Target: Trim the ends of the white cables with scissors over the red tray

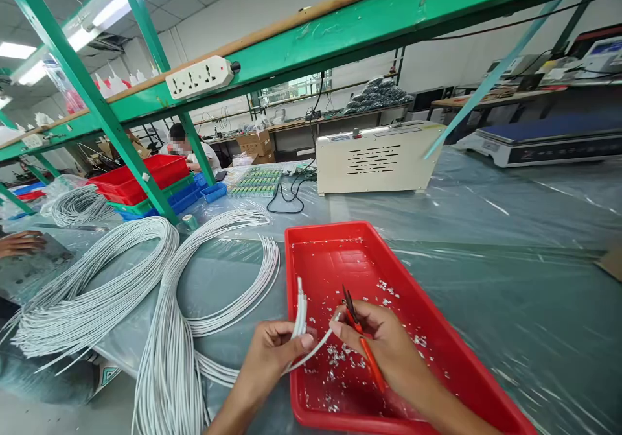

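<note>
My left hand (279, 352) is closed around a small bunch of white cables (301, 308), their ends pointing up. One cable bends away from the bunch toward my right hand (383, 341), whose thumb and finger pinch near its end. That same hand also holds cutting pliers (364, 344) with orange-red handles, dark jaws pointing up. Both hands are over the left part of a red tray (292, 253), where small white and shiny scraps (335, 357) lie scattered. From my left hand the cables run back to a large coiled bundle (168, 331) on the bench.
Another cable coil (97, 279) lies farther left, near another person's hand (22, 244). Behind the tray stands a beige machine (379, 159). Stacked bins (146, 179) and green boards (255, 182) sit at the back. A green shelf beam (301, 46) crosses overhead with a power strip (199, 78).
</note>
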`<act>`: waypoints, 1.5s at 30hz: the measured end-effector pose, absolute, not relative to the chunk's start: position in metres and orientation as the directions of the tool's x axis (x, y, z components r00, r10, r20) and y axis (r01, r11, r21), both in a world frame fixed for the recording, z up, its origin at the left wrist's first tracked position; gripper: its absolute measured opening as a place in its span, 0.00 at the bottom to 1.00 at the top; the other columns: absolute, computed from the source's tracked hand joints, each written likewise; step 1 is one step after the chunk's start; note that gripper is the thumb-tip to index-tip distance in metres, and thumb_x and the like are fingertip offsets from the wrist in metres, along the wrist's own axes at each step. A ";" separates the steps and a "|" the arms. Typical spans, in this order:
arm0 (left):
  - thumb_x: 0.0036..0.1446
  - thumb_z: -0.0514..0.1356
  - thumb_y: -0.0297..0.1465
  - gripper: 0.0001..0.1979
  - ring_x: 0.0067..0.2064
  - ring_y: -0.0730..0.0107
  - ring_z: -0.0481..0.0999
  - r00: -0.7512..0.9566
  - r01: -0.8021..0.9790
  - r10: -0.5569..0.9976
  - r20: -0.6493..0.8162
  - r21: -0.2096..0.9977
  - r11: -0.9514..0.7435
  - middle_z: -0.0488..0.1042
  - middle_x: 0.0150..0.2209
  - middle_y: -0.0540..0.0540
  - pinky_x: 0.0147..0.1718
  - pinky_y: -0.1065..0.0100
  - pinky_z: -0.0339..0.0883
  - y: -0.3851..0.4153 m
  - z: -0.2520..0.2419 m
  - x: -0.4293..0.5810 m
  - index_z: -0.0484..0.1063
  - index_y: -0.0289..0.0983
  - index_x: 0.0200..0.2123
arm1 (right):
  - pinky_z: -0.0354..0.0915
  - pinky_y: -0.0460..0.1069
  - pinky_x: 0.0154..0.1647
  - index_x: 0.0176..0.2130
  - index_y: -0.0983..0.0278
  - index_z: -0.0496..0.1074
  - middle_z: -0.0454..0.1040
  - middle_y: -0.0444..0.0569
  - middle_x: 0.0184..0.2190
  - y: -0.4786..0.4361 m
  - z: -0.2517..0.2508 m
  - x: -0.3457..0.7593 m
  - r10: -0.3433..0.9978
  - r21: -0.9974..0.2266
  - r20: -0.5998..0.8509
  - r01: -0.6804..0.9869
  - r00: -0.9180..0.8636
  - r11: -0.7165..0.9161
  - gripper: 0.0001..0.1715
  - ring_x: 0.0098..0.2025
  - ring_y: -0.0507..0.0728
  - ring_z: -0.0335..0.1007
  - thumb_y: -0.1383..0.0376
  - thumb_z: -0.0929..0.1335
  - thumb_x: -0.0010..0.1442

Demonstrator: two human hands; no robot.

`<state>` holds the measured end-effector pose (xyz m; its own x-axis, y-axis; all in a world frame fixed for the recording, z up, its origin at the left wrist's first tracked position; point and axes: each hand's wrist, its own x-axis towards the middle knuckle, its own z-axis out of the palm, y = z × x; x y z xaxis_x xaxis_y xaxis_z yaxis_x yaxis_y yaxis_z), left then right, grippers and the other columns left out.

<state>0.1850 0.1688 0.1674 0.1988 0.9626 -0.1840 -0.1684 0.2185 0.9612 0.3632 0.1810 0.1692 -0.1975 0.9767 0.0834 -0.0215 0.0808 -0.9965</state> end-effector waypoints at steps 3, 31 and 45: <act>0.45 0.67 0.37 0.11 0.17 0.86 0.61 0.048 -0.186 0.990 -0.131 0.973 0.138 0.67 0.16 0.56 0.18 0.81 0.55 0.167 0.173 0.183 0.77 0.35 0.29 | 0.55 0.45 0.25 0.24 0.64 0.67 0.62 0.39 0.20 0.180 0.168 0.364 0.981 -0.998 0.066 -0.034 -0.182 0.061 0.11 0.24 0.51 0.56 0.60 0.70 0.49; 0.50 0.62 0.42 0.17 0.15 0.84 0.47 0.115 -0.127 0.989 -0.096 0.986 0.111 0.59 0.13 0.56 0.15 0.75 0.37 0.165 0.177 0.194 0.74 0.32 0.26 | 0.49 0.45 0.20 0.20 0.62 0.62 0.64 0.41 0.18 0.182 0.181 0.378 0.959 -0.734 0.160 0.622 -0.234 0.274 0.19 0.20 0.52 0.57 0.54 0.67 0.54; 0.49 0.63 0.41 0.15 0.17 0.80 0.49 0.126 -0.102 0.991 -0.047 0.993 0.060 0.56 0.14 0.56 0.17 0.74 0.41 0.162 0.177 0.197 0.73 0.33 0.25 | 0.41 0.46 0.20 0.17 0.61 0.52 0.58 0.39 0.14 0.175 0.181 0.371 0.945 -0.489 0.114 0.810 -0.308 0.323 0.27 0.18 0.51 0.48 0.49 0.64 0.55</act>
<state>0.1974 0.1620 0.1766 0.1259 0.9909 -0.0469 -0.1016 0.0599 0.9930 0.3714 0.1754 0.1807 -0.3076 0.9447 0.1138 0.8101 0.3228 -0.4894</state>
